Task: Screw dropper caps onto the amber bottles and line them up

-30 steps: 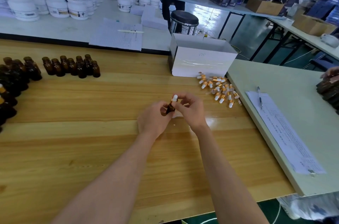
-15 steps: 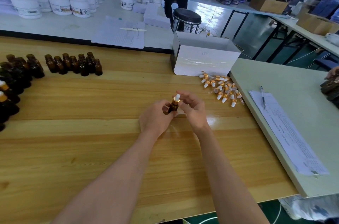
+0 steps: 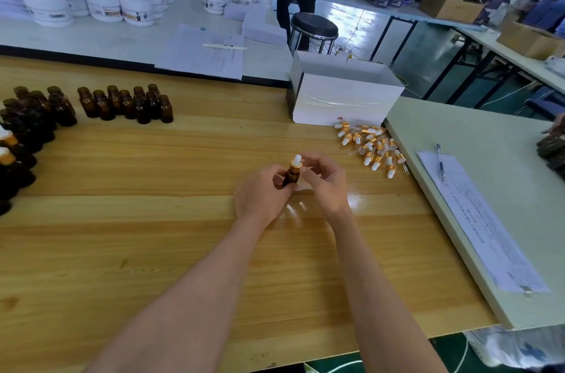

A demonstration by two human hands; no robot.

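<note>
Centre of frame: your left hand (image 3: 263, 193) has its grip clamped on the amber bottle (image 3: 291, 177) over the desk (image 3: 153, 219), with the dropper cap (image 3: 296, 161) on its neck. Your right hand (image 3: 327, 184) curls beside the cap; whether its grip touches it cannot be told. Loose caps (image 3: 371, 146) lie centre right, uncapped bottles (image 3: 125, 103) upper left.

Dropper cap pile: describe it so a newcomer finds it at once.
On the wooden table, find the open white box at the far right. The dropper cap pile lies loose just in front of it. Gold collars and white bulbs, with no bottle attached, set it apart.
</note>
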